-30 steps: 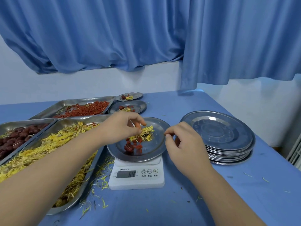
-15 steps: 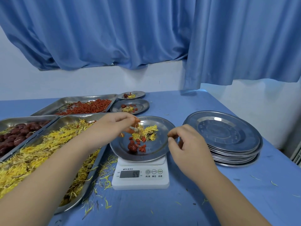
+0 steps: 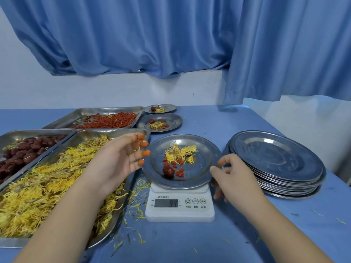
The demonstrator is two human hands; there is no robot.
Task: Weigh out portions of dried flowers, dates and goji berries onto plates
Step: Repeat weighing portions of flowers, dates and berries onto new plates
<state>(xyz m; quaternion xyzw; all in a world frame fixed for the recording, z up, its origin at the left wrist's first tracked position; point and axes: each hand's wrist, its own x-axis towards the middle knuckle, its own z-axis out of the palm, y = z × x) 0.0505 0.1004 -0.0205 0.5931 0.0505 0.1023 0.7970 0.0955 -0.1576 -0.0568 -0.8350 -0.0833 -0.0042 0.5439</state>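
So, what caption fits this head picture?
Left hand, right hand beside the plate of flowers, goji berries and date on the scale.

The person's arms are uncovered along all that shows. The left forearm [image 3: 62, 211] is bare from the wrist to the lower edge of the view, and so is the right forearm [image 3: 281, 230]. Both look broad near that edge, where the wide lens stretches them.

The left hand [image 3: 121, 160] has slim fingers, and four fingertips [image 3: 145, 153] are bright orange, each patch capping the tip like a small thimble. Whether this is stain or a thin cover cannot be told. The right hand [image 3: 233, 177] carries a fainter orange tint on the tips of its forefinger and one lower finger.
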